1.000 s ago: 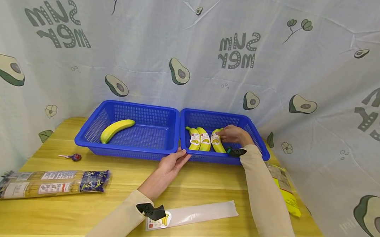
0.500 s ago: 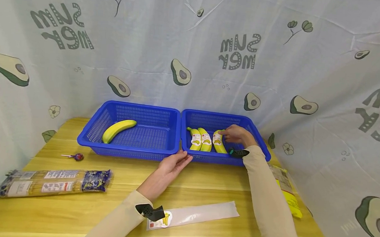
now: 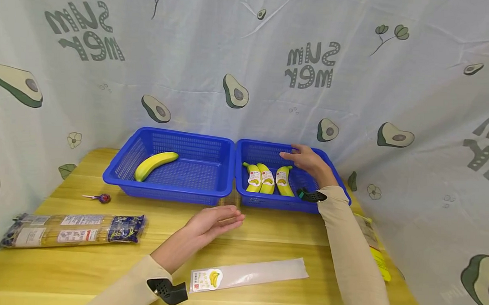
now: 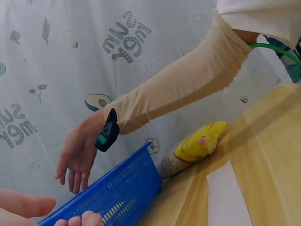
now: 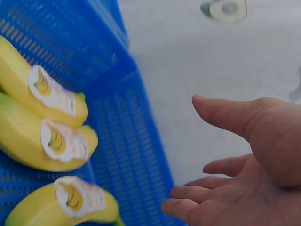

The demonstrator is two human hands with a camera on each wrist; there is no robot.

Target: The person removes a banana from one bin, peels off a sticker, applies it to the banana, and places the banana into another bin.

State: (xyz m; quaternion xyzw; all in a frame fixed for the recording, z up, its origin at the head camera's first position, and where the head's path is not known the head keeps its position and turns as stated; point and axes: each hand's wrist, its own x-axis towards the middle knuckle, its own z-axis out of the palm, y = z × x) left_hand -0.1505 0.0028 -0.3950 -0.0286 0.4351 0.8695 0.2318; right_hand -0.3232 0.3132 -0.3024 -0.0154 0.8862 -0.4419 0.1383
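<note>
In the head view my right hand (image 3: 309,163) hovers over the right blue basket (image 3: 283,202), fingers apart and holding nothing. Three bananas with white labels lie in that basket: the left banana (image 3: 253,182) and the middle banana (image 3: 265,183) side by side, the right banana (image 3: 283,184) a little apart and nearest that hand. The right wrist view shows the right hand (image 5: 249,165) spread beside the basket wall. My left hand (image 3: 208,226), fingers extended, is in front of the baskets with nothing in it. An unlabelled banana (image 3: 154,164) rests in the left blue basket (image 3: 165,192).
On the wooden table (image 3: 161,276) a pale plastic strip (image 3: 259,273) carries a banana sticker (image 3: 207,279) at its left end. To the left lie packaged noodles (image 3: 77,231) and a lollipop (image 3: 103,198). A yellow bag (image 3: 379,263) lies at the right. Behind hangs a printed curtain (image 3: 191,54).
My right hand has let go of the right labelled banana and risen back from it. The left hand has come off the basket's front rim and moved down toward me.
</note>
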